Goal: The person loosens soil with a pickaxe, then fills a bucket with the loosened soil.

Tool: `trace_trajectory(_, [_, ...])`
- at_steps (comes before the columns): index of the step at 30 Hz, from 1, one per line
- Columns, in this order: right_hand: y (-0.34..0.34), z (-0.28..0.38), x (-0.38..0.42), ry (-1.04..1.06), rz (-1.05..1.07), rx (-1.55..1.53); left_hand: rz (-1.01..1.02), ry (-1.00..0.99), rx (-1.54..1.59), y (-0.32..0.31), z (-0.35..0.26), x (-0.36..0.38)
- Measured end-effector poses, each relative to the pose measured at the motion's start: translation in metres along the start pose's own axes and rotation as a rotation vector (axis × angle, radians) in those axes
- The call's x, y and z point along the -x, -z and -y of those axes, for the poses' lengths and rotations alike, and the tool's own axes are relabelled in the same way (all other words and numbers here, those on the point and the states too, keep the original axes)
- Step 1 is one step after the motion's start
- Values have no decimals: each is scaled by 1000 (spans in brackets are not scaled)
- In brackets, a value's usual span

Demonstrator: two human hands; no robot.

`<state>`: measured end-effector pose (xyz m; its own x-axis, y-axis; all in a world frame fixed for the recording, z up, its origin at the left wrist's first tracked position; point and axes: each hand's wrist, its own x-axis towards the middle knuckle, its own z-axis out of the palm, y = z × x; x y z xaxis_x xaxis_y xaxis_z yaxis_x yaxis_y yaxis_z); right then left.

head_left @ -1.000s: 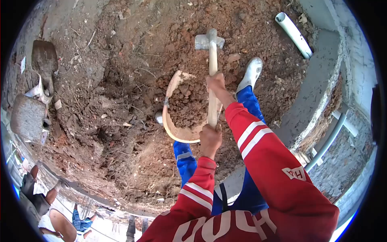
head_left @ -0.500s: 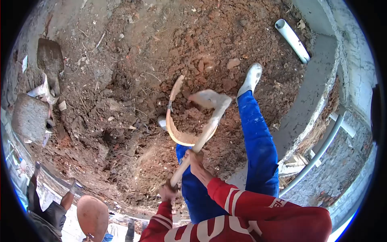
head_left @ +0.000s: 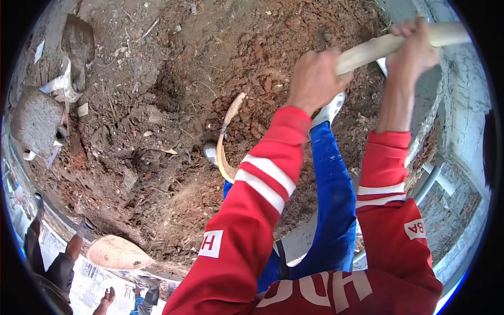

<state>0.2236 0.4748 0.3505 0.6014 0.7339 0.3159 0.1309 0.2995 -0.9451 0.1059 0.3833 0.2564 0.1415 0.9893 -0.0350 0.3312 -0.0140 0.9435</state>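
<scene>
I have swung the hoe up: half a second ago its blade was down in the basket, now only the handle [head_left: 391, 44] shows, raised toward two o'clock, the blade out of sight past the edge. Both my hands are clenched round the wood, the left hand [head_left: 314, 80] lower down the shaft, the right hand [head_left: 416, 48] nearer its far end. So I judge I am at the top of a stroke, with more soil to break. The handle is pale, smooth, round wood. The basket [head_left: 227, 137] sits at my feet, mostly behind my left sleeve, on the red soil [head_left: 173, 105], my shoe [head_left: 328, 110] just beside it.
</scene>
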Motion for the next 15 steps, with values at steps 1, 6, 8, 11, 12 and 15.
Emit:
trace_trajectory(1, [12,-51,43,-103,235,147,-25,68,-175,12,35,40])
trace_trajectory(6, [28,-192,329,-859,602,917,-146,970,23,-7,112,285])
trace_trajectory(8, [19,-166,291,-1106,639,788,-63,1009,-15,-1,104,274])
trace_trajectory(11, [36,-206,288,-1025,649,683,-100,851,-265,-16,85,254])
trace_trajectory(12, [43,-192,290,-1071,590,678,-62,913,-230,-6,60,252])
trace_trajectory(15, [82,-86,320,-1141,370,518,4,789,-404,9,12,330])
